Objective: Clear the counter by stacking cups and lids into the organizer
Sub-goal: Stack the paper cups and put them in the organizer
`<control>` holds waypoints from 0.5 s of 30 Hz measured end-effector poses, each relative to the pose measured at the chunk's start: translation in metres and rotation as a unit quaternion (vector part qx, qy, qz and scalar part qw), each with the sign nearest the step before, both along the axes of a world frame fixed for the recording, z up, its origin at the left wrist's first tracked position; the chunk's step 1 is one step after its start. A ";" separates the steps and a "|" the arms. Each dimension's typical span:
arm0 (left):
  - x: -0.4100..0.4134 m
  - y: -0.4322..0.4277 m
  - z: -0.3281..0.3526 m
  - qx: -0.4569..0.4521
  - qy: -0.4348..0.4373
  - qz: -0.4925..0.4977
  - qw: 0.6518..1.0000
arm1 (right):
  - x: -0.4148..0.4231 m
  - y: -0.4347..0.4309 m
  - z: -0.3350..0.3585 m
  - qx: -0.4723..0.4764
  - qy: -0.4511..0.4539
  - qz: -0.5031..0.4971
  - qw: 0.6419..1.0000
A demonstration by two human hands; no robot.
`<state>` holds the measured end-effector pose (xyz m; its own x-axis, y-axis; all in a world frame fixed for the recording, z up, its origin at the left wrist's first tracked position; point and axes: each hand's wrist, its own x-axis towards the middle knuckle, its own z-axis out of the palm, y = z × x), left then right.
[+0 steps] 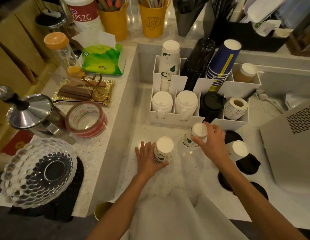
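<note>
Two upside-down white paper cups with green print stand on the pale counter [147, 129] in front of the white organizer [169, 116]. My left hand [147, 157] wraps around the left cup [163, 150]. My right hand [214, 141] grips the right cup [196, 135], which tilts slightly. A third upturned white cup [238, 150] sits further right beside several black lids [248, 164]. The organizer holds a white cup stack [169, 63], black cups [197, 64], blue cups [223, 61], white lids [162, 102] and black lids [212, 104].
A label roll [236, 106] sits in the organizer's right slot. A raised ledge on the left carries a tape roll [86, 119], metal pot [29, 113], glass dish [38, 172], gold tray [85, 91] and tissue pack [102, 60]. A grey machine [293, 144] stands at right.
</note>
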<state>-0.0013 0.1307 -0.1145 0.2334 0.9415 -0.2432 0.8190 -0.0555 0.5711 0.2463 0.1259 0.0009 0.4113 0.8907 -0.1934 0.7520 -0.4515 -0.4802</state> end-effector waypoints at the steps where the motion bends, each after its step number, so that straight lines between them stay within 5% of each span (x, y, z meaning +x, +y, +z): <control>1: 0.001 0.002 0.000 -0.001 -0.005 -0.008 1.000 | 0.001 0.002 -0.002 0.001 0.013 0.010 1.000; 10: 0.003 0.004 0.001 -0.003 0.008 -0.016 1.000 | -0.005 0.022 0.104 0.175 0.096 0.111 0.973; 15: 0.003 0.004 0.001 0.000 0.009 -0.020 1.000 | -0.037 0.026 0.155 0.073 0.087 0.285 0.952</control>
